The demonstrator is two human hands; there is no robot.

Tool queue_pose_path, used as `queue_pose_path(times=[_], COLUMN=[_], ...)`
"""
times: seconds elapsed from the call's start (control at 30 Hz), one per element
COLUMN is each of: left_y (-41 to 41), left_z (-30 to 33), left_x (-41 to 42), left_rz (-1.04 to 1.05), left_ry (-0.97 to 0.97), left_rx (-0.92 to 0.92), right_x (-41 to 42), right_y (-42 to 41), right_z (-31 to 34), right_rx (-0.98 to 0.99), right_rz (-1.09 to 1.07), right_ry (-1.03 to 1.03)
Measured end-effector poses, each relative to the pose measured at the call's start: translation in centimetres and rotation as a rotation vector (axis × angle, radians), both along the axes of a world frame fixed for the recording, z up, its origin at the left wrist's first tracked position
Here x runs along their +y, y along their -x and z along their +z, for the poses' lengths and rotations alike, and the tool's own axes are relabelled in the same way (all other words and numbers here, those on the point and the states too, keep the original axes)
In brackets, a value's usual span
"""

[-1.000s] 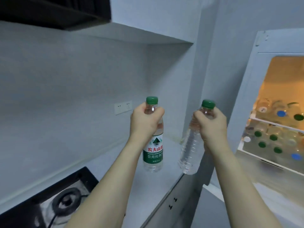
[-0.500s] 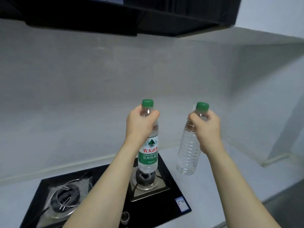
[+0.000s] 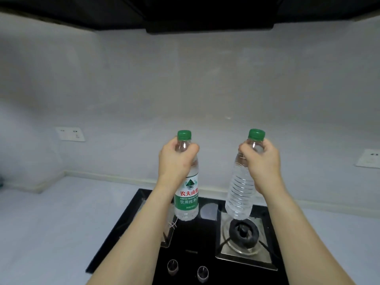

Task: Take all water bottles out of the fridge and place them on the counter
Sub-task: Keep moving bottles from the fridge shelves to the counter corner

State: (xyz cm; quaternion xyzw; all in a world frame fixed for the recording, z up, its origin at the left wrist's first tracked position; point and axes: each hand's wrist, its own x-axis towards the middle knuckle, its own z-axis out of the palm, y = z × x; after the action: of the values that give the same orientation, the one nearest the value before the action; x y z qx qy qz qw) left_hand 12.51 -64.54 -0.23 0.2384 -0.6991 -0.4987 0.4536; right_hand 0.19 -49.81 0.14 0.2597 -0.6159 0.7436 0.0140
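My left hand point(image 3: 176, 161) grips the neck of a clear water bottle with a green cap and a green-and-white label point(image 3: 186, 199). It hangs upright in the air above the black gas stove point(image 3: 191, 239). My right hand point(image 3: 262, 163) grips the neck of a second clear bottle, unlabelled and ribbed point(image 3: 239, 194), also with a green cap. That one hangs slightly tilted over the right burner point(image 3: 243, 233). The pale counter point(image 3: 51, 227) stretches to both sides of the stove. The fridge is out of view.
A dark range hood point(image 3: 205, 15) hangs overhead. Two stove knobs point(image 3: 187, 269) sit at the stove's front edge. Wall sockets are at the left point(image 3: 71, 134) and the right point(image 3: 369, 161). A low ledge runs along the wall behind the counter.
My view has swung left from the open fridge to the stove. Both hands have carried their bottles along, and they now hang over the stove instead of the counter end by the fridge.
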Motion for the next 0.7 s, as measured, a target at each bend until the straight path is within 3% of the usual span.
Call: queue_pose_path(times=[0.3,0.7], left_y=[-3.8,-13.7], left_z=[-0.9,-0.8], left_x=[-2.5,-5.9], left_rz=[0.226,0.514], left_ry=[0.016,0.011], left_rx=[0.0,0.042], right_x=[-6.7,-15.1], right_y=[-0.4,-8.3], right_z=[-1.1,-0.8], right_rx=[0.04,0.074], right_rz=[0.268,0.627], right_ry=[-0.025,-0.036])
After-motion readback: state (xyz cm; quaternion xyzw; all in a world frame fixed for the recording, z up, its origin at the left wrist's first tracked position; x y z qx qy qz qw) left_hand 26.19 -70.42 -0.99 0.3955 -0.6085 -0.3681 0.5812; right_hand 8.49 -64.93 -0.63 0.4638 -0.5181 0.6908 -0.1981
